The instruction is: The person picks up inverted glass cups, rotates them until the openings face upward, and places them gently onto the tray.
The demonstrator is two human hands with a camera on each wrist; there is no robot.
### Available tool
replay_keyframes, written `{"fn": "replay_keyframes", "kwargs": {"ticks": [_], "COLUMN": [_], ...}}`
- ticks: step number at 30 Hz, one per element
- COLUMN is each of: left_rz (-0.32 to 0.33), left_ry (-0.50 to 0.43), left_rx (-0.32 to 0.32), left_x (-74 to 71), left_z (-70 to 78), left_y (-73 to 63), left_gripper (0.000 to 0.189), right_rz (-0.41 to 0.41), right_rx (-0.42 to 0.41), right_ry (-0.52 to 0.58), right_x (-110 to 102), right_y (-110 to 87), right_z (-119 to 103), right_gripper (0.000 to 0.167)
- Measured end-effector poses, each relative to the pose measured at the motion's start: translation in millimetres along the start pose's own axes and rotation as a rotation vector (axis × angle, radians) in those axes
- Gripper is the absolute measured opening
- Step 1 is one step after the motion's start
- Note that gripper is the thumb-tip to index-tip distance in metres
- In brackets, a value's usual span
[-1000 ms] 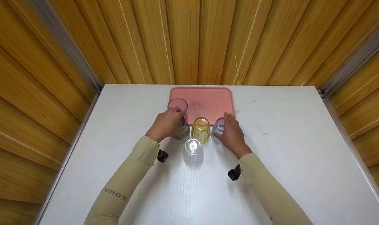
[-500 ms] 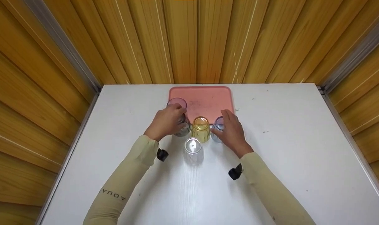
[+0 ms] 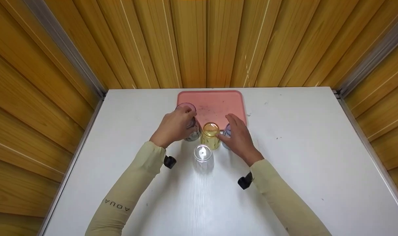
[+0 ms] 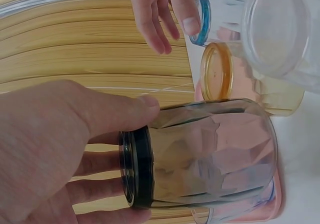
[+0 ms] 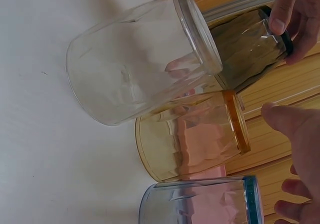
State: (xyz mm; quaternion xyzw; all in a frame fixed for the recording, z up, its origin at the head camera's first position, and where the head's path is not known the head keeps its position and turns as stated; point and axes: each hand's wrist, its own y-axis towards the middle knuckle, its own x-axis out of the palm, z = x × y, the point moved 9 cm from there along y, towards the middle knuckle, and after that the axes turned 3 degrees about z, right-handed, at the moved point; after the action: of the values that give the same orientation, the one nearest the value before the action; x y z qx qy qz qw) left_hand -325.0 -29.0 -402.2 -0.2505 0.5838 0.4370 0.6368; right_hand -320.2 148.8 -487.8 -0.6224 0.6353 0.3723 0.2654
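Note:
My left hand [image 3: 175,127] grips a smoky grey drinking glass [image 4: 212,151] by its dark base, thumb on one side and fingers on the other. The glass is upside down beside an upturned yellow glass [image 3: 211,140]. My right hand [image 3: 239,137] hovers with fingers spread over an upturned blue glass [image 3: 227,131], partly hiding it. Its thumb is near the yellow glass's base; the right wrist view shows a gap there. Nearer me an upturned clear glass [image 3: 203,160] stands on the table. A purple glass [image 3: 187,105] shows behind my left hand, mostly hidden.
A pink tray [image 3: 218,106] lies at the far side of the white table [image 3: 300,157], just behind the row of glasses. Wood-patterned walls [image 3: 192,46] rise at the back and both sides.
My right hand has shifted left from around the blue glass toward the yellow one. My left hand has moved the grey glass slightly away from me and closer to the yellow glass.

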Motion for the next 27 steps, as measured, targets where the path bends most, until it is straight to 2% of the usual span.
{"fn": "replay_keyframes", "kwargs": {"ticks": [7, 19, 27], "left_rz": [0.010, 0.027, 0.124], "left_ry": [0.010, 0.018, 0.029], "left_rx": [0.014, 0.017, 0.101], "left_x": [-5.6, -14.4, -23.9], "left_z": [5.6, 11.7, 22.0], "left_y": [-0.5, -3.3, -6.1], "left_gripper": [0.038, 0.039, 0.039], "right_rz": [-0.037, -0.086, -0.103], "right_rx": [-0.027, -0.051, -0.058], "right_ry": [0.064, 0.106, 0.119], "right_x": [3.5, 13.7, 16.9], "right_y": [-2.1, -4.2, -4.2], "right_z": [-8.4, -19.8, -22.2], "right_gripper": [0.079, 0.082, 0.083]}}
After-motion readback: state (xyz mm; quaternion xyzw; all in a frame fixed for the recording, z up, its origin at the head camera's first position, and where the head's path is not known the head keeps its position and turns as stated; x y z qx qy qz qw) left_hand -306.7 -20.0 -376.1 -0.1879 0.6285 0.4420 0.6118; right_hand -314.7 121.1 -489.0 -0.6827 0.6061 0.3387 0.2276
